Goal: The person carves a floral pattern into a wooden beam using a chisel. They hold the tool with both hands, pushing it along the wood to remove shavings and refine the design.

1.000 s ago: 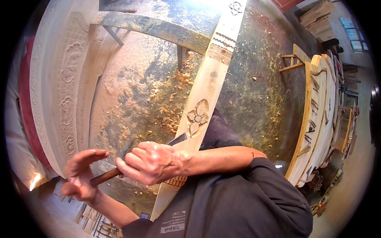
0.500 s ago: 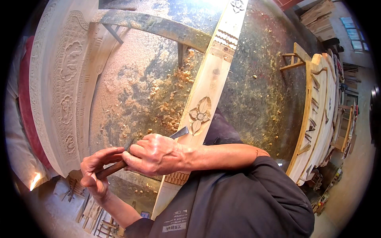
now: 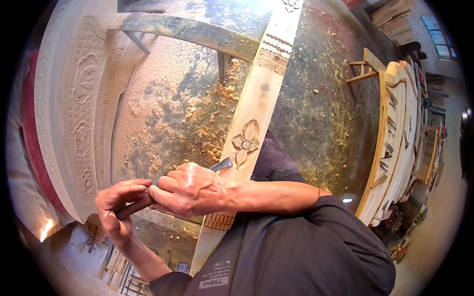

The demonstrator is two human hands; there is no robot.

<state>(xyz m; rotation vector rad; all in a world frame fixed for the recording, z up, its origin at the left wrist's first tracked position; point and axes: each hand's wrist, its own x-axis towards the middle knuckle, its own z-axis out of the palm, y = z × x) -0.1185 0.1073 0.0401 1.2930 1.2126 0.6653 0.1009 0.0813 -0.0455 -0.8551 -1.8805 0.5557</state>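
Right hand (image 3: 190, 190), nearer carved board (image 3: 259, 101), clamped on chisel (image 3: 221, 164) slanting over board's left edge. Left hand (image 3: 112, 203) at handle (image 3: 134, 207), closure unclear.

From afar I see a carved panel (image 3: 64, 98); red cloth (image 3: 35, 135) to its left; shavings (image 3: 224, 93) to its right; a window (image 3: 437, 37) far to its right.

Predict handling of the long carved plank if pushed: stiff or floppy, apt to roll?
The plank likely stays stiff: it looks like solid timber. Its broad, flat face suggests sliding rather than rolling. Cut edges on the carved flower might chip if knocked.
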